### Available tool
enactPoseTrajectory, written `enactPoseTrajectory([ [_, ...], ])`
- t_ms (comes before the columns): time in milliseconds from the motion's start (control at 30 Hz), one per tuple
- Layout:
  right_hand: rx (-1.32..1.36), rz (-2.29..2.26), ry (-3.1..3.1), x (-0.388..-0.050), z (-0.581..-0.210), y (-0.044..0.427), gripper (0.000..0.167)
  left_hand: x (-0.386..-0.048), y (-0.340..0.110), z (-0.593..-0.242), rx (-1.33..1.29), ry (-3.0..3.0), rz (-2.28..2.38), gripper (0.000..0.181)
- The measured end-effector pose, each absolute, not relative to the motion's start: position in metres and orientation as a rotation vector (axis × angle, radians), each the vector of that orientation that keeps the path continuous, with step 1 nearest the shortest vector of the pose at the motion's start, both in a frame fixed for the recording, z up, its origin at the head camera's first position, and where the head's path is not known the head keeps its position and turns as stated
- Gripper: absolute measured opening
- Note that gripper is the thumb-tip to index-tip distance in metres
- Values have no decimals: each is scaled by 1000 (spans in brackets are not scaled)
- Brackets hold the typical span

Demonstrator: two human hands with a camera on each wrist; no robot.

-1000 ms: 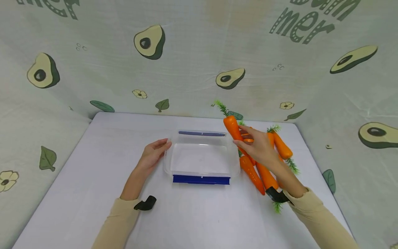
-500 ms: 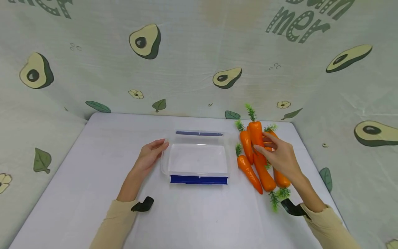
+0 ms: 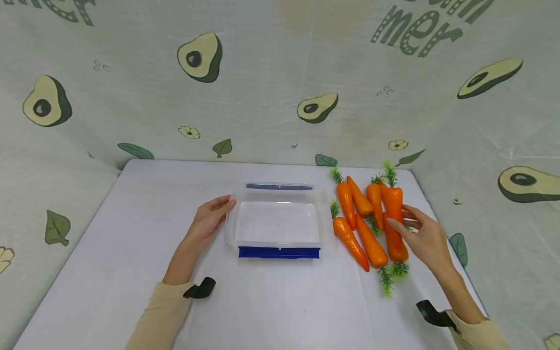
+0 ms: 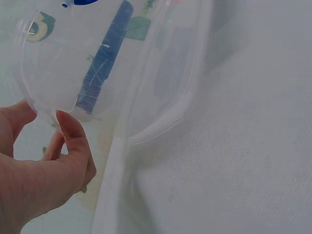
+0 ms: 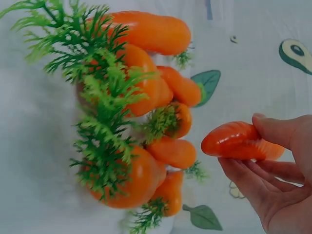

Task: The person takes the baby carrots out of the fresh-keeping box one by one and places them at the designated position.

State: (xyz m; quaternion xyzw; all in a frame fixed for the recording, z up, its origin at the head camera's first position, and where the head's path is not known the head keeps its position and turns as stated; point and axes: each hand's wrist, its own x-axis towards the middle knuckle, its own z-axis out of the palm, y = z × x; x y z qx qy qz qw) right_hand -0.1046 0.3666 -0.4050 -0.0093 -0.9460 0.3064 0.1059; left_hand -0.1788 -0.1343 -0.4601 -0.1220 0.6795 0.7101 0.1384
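Observation:
A clear plastic food container with blue latches stands in the middle of the white table. My left hand pinches its left rim between thumb and fingers, as the left wrist view also shows at the container wall. To the right, my right hand holds an orange carrot with a green leafy top. In the right wrist view this carrot is between thumb and fingers, raised above the other carrots. Its tip overlaps a lower carrot in the head view.
Several carrots lie in a loose group between the container and my right hand, tops pointing in different directions. A cloth backdrop printed with avocados and leaves rises behind the table and along its sides.
My right hand has carried its carrot rightward from beside the container to the far right of the group. My left hand has stayed on the container's rim.

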Motion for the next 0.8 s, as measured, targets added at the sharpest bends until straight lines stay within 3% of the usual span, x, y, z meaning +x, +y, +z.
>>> enactPoseTrajectory([
  [800,-486,841,-2854,-68,-453,436,67,-177,-133,-459,-367,1943,2080,61],
])
